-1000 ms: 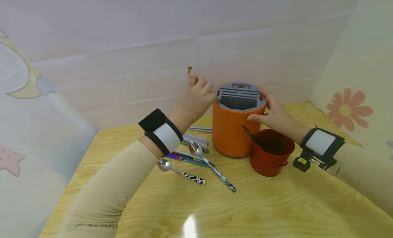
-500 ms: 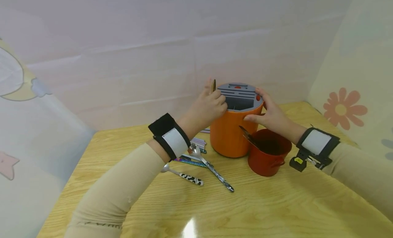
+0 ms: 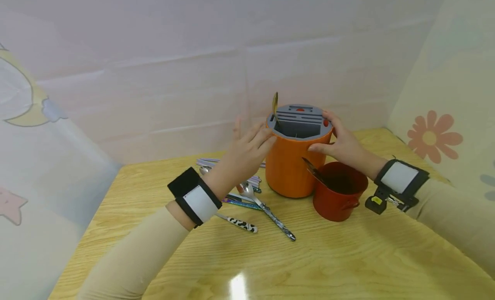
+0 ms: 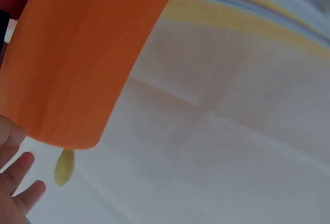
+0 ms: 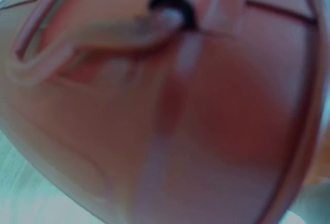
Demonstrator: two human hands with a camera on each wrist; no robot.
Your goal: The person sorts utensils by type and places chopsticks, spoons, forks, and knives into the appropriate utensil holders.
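Now our right hand [image 3: 344, 146] grips the orange cutlery holder [image 3: 294, 162] near the worktop's far edge, steadying it; our left hand [image 3: 243, 156], fingers loose, hovers beside the gold spoon [image 3: 275, 105] standing in its slot.

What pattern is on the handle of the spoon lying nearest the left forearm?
Black-and-white cow-like patches on the spoon handle, clearest in the head view.

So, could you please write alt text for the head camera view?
A person's right hand holds an orange utensil holder on a wooden table, a gold spoon standing in it; the open left hand is beside it. Nearby are a red pot and loose spoons.
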